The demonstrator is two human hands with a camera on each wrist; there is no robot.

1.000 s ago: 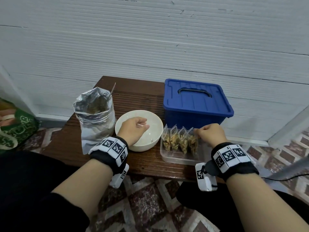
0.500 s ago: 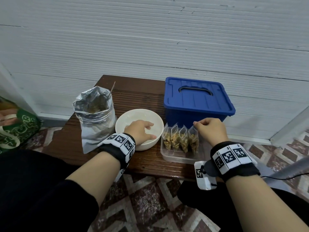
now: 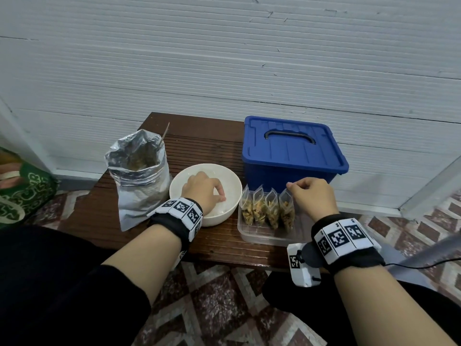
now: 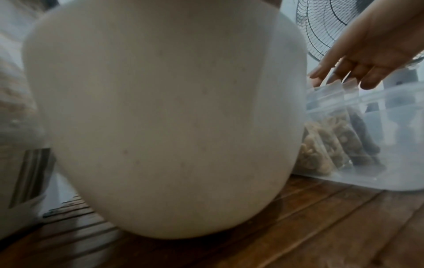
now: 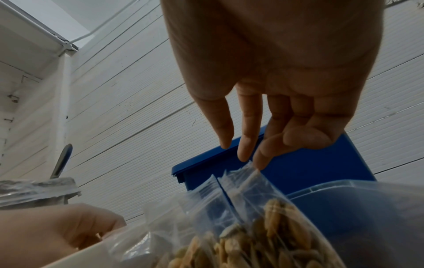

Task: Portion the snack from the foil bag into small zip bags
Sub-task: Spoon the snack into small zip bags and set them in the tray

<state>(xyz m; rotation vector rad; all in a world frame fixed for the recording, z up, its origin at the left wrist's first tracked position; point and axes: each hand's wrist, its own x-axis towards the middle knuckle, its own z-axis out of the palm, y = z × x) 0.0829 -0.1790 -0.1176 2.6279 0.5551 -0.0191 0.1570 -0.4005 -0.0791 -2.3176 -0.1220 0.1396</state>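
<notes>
- While the left hand (image 3: 203, 192) reaches down into the white bowl (image 3: 184, 174), fingers curled, I can't tell whether it grips anything; the bowl's contents are hidden from every view.
- Foil bag (image 3: 139, 176) stands open at the far left, snack visible inside, a thin utensil handle (image 3: 165, 132) poking out of it.
- Right of the bowl: clear tray (image 3: 262, 236) holds four filled zip bags (image 3: 268, 208), upright in a row.
- Right hand (image 3: 311, 196) sits over the rightmost bag, fingertips (image 5: 260, 163) at its top edge, loosely extended, not clamped on it.
- Judgement: seat that bag upright against its neighbour, check the zip is pressed shut, and don't topple the row.
- Surface: dark slatted wooden table (image 3: 212, 146), blue lidded box (image 3: 291, 151) behind the tray.
- Room: white ribbed wall, patterned floor tiles, fan (image 4: 325, 23) off to the right.
</notes>
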